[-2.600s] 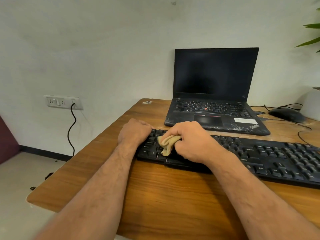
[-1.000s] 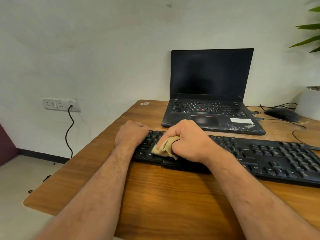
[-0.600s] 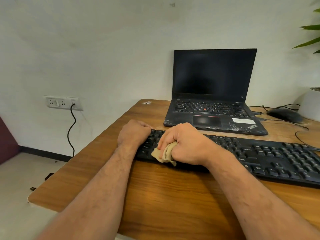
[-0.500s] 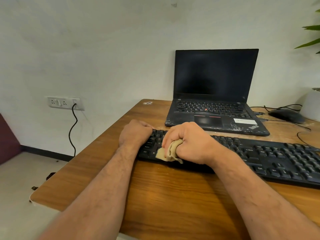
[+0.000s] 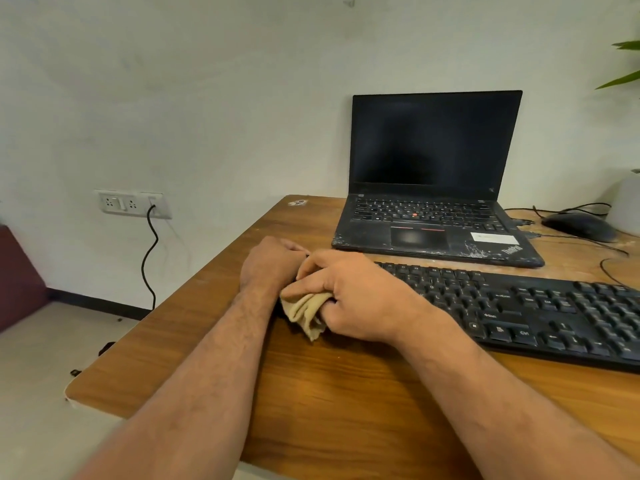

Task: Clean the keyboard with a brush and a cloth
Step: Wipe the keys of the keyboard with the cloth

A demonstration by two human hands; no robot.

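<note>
Gripping a crumpled beige cloth (image 5: 306, 311) in my right hand (image 5: 353, 294), I press it onto the left end of the long black plastic keyboard (image 5: 540, 306), with my fingers curled round the bunched fabric and a loose corner hanging down over the keyboard's front edge onto the brown wooden table (image 5: 346, 393). The cloth is soft, folded on itself in thick wrinkles, and mostly hidden inside my fist. My left hand (image 5: 268, 265) sits just beside the right one at the keyboard's left edge, knuckles up and fingers bent over the corner; I cannot tell whether it grasps the keyboard or merely rests there. The keyboard lies across the table from under my hands out to the right, its keys dark with pale lettering. Behind it stands an open black laptop (image 5: 433, 178) with a dark screen and a scuffed palm rest. A black computer mouse (image 5: 578, 226) lies to the laptop's right, cables trailing near it. On the wall to the left, a white socket plate (image 5: 133, 203) holds a black cord.
</note>
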